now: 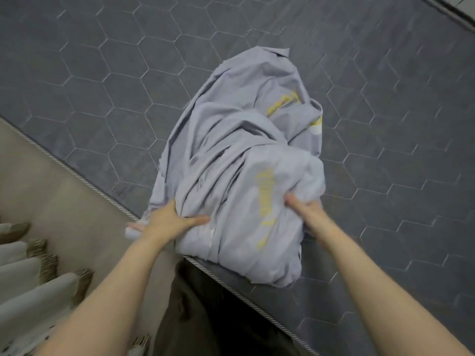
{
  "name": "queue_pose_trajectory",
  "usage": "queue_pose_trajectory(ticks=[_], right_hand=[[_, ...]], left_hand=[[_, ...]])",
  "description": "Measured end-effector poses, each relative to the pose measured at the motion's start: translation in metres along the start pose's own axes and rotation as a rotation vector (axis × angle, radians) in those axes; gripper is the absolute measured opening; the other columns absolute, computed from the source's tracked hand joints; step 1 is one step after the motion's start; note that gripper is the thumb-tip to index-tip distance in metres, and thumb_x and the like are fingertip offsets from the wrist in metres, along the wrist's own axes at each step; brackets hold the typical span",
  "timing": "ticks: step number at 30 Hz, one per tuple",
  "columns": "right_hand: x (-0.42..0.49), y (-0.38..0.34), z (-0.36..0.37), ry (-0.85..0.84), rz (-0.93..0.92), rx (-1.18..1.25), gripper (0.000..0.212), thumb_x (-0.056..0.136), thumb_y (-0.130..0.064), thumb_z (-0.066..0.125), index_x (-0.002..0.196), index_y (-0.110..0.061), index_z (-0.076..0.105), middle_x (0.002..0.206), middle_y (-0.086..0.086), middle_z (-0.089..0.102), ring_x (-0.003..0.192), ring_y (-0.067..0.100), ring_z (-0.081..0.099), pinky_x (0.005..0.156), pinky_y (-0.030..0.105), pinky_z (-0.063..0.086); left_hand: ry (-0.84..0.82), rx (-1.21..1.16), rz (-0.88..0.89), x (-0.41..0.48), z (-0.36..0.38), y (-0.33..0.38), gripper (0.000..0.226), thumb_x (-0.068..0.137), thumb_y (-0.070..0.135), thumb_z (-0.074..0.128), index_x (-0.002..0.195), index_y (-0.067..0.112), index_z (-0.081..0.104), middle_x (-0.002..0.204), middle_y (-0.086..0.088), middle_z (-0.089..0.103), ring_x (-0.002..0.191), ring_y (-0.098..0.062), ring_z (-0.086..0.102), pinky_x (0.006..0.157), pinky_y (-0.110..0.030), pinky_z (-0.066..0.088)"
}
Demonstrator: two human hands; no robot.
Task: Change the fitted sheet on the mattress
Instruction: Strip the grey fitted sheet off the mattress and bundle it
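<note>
A bundled pale lilac-grey fitted sheet (239,160) with yellow markings lies in a heap on the bare mattress (128,60), whose dark grey top is quilted in hexagons. My left hand (164,222) grips the bundle's near left side, thumb across the cloth. My right hand (305,209) grips its near right side, fingers sunk into the folds. The near part of the bundle hangs over the mattress's corded edge (84,181).
The beige side panel of the mattress (51,201) drops away at lower left. Pale fringed cloth (38,278) lies by the bottom left corner. My dark trousers (205,317) are below the bundle. A light strip (455,6) crosses the far top right.
</note>
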State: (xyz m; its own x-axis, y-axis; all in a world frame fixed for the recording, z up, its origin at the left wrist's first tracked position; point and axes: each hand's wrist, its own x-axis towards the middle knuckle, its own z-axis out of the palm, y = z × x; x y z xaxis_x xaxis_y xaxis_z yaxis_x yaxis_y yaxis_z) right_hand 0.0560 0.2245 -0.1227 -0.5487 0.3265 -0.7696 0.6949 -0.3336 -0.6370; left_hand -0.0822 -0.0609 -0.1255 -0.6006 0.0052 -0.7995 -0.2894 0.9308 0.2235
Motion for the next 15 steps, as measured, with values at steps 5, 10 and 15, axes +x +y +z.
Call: queue_pose_trajectory(ticks=[5,10,15], right_hand=[[-0.007,0.028,0.08,-0.16,-0.01,-0.137,0.029,0.078,-0.018,0.079,0.105,-0.013,0.071,0.103,-0.003,0.073,0.1,0.014,0.067,0.087,0.017,0.05],[-0.011,-0.002,0.083,-0.544,0.455,-0.622,0.029,0.073,-0.016,0.074,0.1,-0.008,0.072,0.101,0.007,0.07,0.095,0.022,0.065,0.086,0.025,0.052],[0.006,-0.057,0.047,-0.402,0.367,-0.517,0.025,0.098,-0.039,0.052,0.114,-0.026,0.065,0.108,-0.005,0.067,0.079,0.002,0.061,0.062,0.017,0.049]], left_hand=[[0.053,-0.078,0.016,-0.015,0.009,-0.013,0.053,0.06,0.066,0.057,0.079,0.016,0.062,0.097,-0.007,0.065,0.099,-0.028,0.059,0.087,-0.036,0.044],[-0.438,-0.135,0.005,-0.05,-0.018,-0.042,0.056,0.064,0.053,0.071,0.114,0.028,0.064,0.117,0.016,0.061,0.109,-0.009,0.058,0.094,-0.023,0.045],[-0.414,-1.021,-0.127,-0.066,-0.041,-0.037,0.023,0.093,0.008,0.051,0.108,0.005,0.069,0.114,-0.004,0.068,0.094,-0.016,0.069,0.068,-0.013,0.048]])
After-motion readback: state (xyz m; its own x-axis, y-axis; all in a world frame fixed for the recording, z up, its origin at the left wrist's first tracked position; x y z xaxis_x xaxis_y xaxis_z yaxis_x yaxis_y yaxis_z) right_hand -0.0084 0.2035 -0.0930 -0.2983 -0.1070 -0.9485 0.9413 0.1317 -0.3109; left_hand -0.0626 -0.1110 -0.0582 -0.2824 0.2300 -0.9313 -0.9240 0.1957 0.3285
